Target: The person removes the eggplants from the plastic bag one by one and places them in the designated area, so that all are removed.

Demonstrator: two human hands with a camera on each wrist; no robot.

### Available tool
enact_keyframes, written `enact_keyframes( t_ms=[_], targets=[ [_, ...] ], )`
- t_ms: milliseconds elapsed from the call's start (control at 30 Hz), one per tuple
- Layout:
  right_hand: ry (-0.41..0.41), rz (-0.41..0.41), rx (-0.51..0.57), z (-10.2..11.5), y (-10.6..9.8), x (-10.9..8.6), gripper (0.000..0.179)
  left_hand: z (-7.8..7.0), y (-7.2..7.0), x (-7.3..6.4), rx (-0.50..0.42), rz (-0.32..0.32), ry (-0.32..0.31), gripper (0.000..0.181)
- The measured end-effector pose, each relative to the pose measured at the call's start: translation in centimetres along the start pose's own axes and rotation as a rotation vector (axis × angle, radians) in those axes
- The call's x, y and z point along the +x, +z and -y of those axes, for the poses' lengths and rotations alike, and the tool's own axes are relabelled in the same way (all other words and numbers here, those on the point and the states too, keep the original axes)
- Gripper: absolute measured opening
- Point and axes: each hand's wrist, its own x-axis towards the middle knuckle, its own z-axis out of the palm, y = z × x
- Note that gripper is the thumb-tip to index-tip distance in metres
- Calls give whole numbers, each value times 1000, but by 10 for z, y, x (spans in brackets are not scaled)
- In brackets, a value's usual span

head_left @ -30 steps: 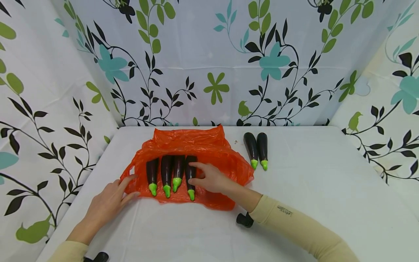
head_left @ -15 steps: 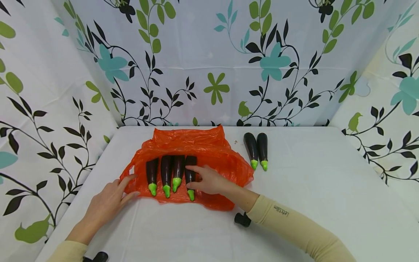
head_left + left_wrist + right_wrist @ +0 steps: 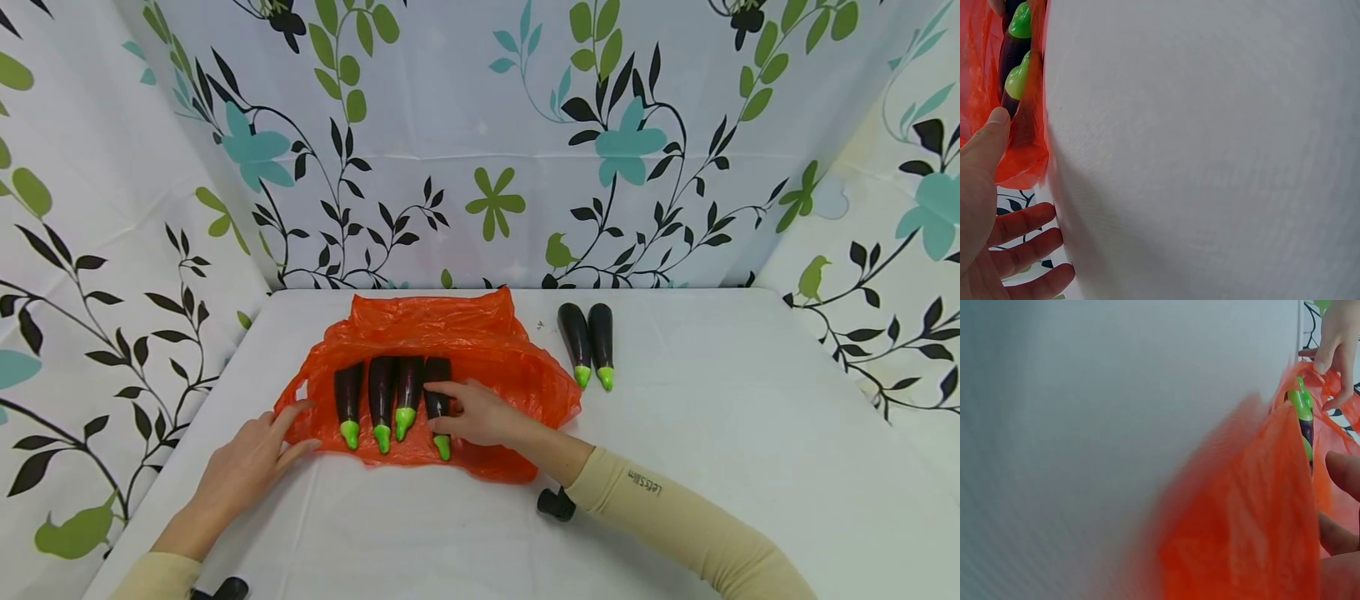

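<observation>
Four eggplants (image 3: 382,392) in orange bag (image 3: 427,310); left hand (image 3: 247,458) unclenched, likely steadying bag; right hand (image 3: 482,410) grips rightmost eggplant (image 3: 437,372).

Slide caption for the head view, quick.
Right hand on the rightmost of four eggplants in an orange bag, left hand at its edge, two eggplants outside.

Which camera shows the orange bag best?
The head view: it shows nearly the whole orange bag, open, with four eggplants inside. The left wrist view catches only a piece at its upper left; the right wrist view shows a bigger part, cut off by the edges.
</observation>
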Motion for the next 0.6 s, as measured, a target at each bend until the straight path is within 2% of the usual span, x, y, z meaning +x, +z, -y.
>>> enact_keyframes(
  t_ms=[167, 333, 600],
  targets=[
    [16, -30, 66, -1, 2, -2, 56, 1, 0, 1, 3, 6, 0, 62],
    [-23, -61, 114, -3, 2, -4, 51, 1, 0, 2, 6, 17, -2, 62],
    [-81, -86, 115, -2, -2, -15, 43, 1, 0, 2, 8, 18, -3, 62]
  ],
)
